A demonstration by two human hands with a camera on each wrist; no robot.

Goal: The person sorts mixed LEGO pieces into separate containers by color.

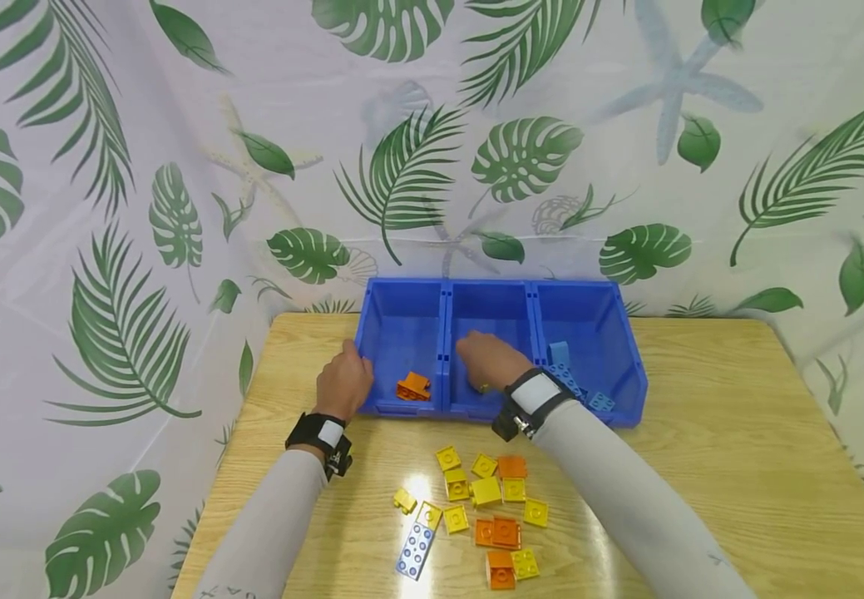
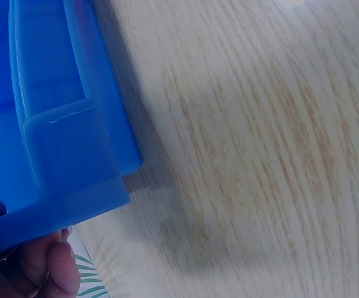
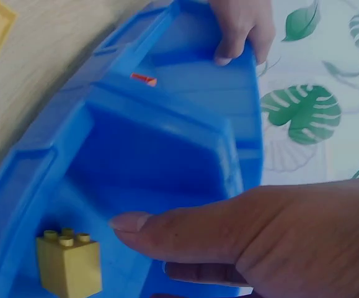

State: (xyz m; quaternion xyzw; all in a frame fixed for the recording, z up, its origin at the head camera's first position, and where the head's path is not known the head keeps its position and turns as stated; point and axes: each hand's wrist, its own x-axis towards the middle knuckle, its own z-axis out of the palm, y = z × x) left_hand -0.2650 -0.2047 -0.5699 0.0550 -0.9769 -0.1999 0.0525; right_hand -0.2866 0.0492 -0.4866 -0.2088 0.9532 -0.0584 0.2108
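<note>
A blue three-compartment bin [image 1: 402,408] stands at the back of the table. My left hand [image 1: 343,381] grips its left side wall, fingers on the outside and thumb over the rim. My right hand [image 1: 493,360] reaches into the middle compartment, with the thumb [image 3: 173,233] extended in the right wrist view. A yellow brick [image 3: 70,267] stands studs up in that compartment, apart from the thumb. Orange bricks [image 1: 413,387] lie in the left compartment and blue bricks [image 1: 600,403] in the right one, partly hidden by my right wrist.
In front of the bin, several yellow bricks [image 1: 486,491] and orange bricks [image 1: 505,532] lie loose on the wooden table [image 1: 716,416]. A pale blue brick [image 1: 415,551] lies at their left. Behind the bin hangs a leaf-patterned cloth [image 1: 521,225].
</note>
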